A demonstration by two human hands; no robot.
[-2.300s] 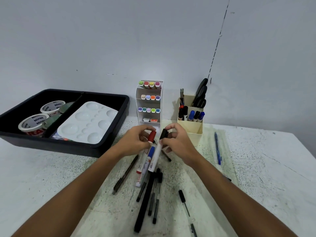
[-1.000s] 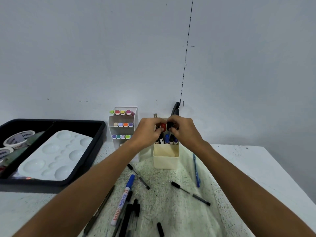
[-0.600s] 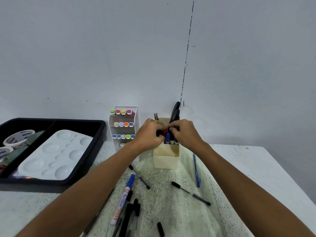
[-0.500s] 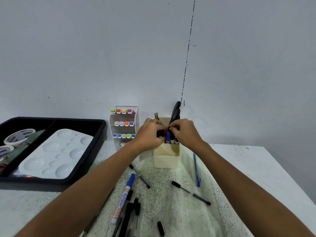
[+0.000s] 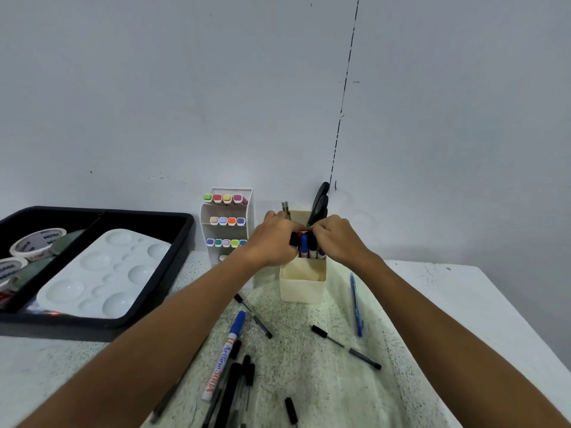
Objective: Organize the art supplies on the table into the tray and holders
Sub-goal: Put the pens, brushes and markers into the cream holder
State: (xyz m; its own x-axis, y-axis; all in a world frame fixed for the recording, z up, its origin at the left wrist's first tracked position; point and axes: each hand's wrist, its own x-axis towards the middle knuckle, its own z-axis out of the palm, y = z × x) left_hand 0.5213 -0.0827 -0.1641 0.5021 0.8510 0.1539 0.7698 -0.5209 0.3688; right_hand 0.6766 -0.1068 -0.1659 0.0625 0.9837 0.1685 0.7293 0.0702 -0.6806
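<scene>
Far left on the white speckled table (image 5: 432, 291): black plastic tray (image 5: 173, 273) holding white tape rolls (image 5: 37, 244) and a white moulded paint palette (image 5: 102, 273), nothing loose there to upset. Next, white tiered marker rack (image 5: 227, 223) with pastel caps, just beside the left forearm; a careless pull-back likely to knock it over. Left hand (image 5: 272, 239) curled, pinching a black-capped marker (image 5: 293, 239) at the rim of the cream square pen holder (image 5: 302, 282). Right hand (image 5: 336, 239) curled too, fingertips among the crowded marker tops; exact object pinched hard to tell. Both pressing down on a light, already packed holder: risk of tipping it or jamming a marker crooked against black scissors handles (image 5: 319, 202) behind. Below, still loose on the table: blue-capped white marker (image 5: 225, 356), black pens (image 5: 234, 393), a thin black pen (image 5: 346, 347), a blue pen (image 5: 355, 304), easily rolled off by a sweeping arm.
</scene>
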